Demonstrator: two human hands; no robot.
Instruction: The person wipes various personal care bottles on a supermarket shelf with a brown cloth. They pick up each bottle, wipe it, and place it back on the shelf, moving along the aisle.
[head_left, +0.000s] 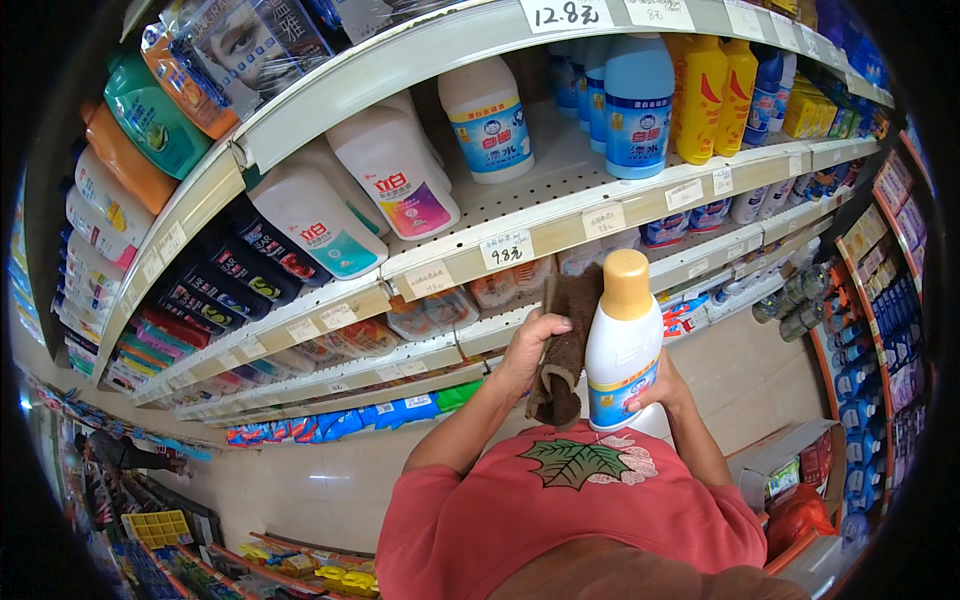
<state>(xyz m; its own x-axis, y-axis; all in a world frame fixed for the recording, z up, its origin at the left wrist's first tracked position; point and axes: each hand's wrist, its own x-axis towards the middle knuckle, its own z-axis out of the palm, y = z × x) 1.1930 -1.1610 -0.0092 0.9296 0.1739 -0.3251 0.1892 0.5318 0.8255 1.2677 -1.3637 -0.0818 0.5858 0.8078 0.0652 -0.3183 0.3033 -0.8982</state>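
Note:
My left hand (527, 346) grips a rolled brown cloth (564, 356), with the thumb over its top edge. Beside the cloth, a white plastic bottle (626, 334) with a yellow-gold cap stands nearly upright in my right hand (664, 390). Its lower part carries a blue and yellow label, and my right fingers wrap around that end. Both things are in front of my chest, before the shelf. On the shelf ahead, a white bottle (487, 120) has a similar blue and yellow label. Light-blue bottles (637, 105) and white detergent bottles (397, 172) stand to either side of it.
A perforated metal shelf (517, 191) with price tags curves across the view. Yellow bottles (701, 101) stand to the right on it, dark shampoo bottles (247, 262) to the left. At lower right are a cardboard box (750, 480) and a red plastic bag (802, 514). Tiled floor (300, 487) lies behind me.

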